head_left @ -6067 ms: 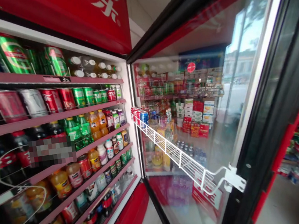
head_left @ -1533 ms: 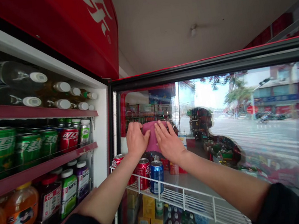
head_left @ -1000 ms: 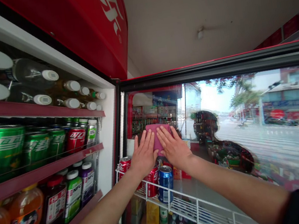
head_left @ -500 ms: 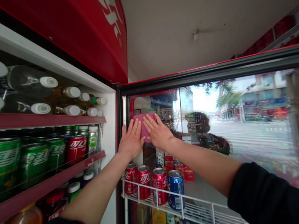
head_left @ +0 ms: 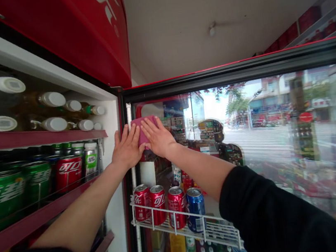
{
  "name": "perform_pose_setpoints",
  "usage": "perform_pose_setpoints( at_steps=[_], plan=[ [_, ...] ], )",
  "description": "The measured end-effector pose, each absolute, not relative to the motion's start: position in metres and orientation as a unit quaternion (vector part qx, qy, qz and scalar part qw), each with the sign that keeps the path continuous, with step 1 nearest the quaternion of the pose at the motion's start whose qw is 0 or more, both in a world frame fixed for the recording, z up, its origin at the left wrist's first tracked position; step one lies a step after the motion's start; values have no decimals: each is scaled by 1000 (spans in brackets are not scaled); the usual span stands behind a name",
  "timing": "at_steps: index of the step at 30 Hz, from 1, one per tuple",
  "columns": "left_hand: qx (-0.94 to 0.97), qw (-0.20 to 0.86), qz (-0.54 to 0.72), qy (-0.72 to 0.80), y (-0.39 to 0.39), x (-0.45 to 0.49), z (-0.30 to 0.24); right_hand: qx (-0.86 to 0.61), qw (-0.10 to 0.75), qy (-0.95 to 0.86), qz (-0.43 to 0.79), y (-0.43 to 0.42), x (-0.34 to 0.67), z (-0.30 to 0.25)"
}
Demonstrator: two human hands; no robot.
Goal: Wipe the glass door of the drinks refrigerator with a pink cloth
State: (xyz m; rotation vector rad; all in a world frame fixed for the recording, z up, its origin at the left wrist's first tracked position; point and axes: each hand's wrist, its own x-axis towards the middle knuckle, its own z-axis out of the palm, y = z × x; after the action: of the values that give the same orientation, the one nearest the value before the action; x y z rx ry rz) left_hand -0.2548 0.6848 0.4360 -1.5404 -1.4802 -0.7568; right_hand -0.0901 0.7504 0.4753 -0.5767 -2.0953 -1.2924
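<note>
Both of my hands press a pink cloth (head_left: 142,130) flat against the inside of the open fridge door's glass (head_left: 266,137), high up near the hinge side. My left hand (head_left: 126,147) lies with fingers spread on the cloth's left part. My right hand (head_left: 157,135) lies spread on its right part. Most of the cloth is hidden under my palms. Below my hands, a white wire door rack (head_left: 214,230) holds three red cans (head_left: 158,204) and a blue can (head_left: 194,209).
The fridge body on the left has maroon shelves (head_left: 32,139) with bottles lying on top, green cans (head_left: 35,182) and a red can (head_left: 68,173) below. A red header panel (head_left: 74,35) overhangs. The door's black top frame (head_left: 241,69) runs rightward.
My hands have slid the cloth up and left along the glass toward the hinge corner. Six seconds ago no hands were in view.
</note>
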Motion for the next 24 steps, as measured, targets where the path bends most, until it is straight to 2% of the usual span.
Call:
perform_pose_setpoints(
  at_steps=[24],
  plan=[
    [-666,430,-360,-492,666,-175,430,-250,287,-768,-515,700,24,472]
  ],
)
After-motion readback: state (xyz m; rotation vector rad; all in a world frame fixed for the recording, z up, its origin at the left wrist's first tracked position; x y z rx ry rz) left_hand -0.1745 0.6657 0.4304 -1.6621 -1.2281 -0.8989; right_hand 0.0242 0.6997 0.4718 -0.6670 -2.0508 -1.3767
